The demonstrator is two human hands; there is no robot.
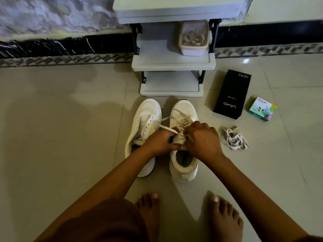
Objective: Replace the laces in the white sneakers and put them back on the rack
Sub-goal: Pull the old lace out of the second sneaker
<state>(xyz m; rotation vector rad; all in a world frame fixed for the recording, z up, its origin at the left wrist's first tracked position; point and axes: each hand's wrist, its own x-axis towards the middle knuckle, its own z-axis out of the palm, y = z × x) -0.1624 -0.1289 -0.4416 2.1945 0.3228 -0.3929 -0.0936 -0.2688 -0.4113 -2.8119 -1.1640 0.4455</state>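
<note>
Head view: two bare feet, the left foot (148, 212) and right foot (223, 219), stand apart on the glossy beige tiled floor (70, 137), with both forearms reaching forward above them. The left hand (158, 143) pinches a cream lace (167, 129) with curled fingers. The right hand (202, 138) is curled tightly over the same lace at the top eyelets of the half-laced sneaker (183, 165), and its fingertips are hidden. Just beside that shoe, on the person's left, sits the unlaced sneaker (145, 116), its eyelets bare and the lace trailing across it. Both point toes-forward.

To the right, near the hands, lies a tangle of loose laces (233, 138). Farther out are a black vivo phone box (231, 95) and a small green Odonil box (261, 109), apart from each other. Wide bare tile runs off to the left.

The sneakers' toes stop just short of the bottom shelf edge of the grey shoe rack (173, 63). A tub (193, 39) with laces inside stands on its middle shelf, at the right. The rack backs onto a wall with a black marble skirting (70, 46).
</note>
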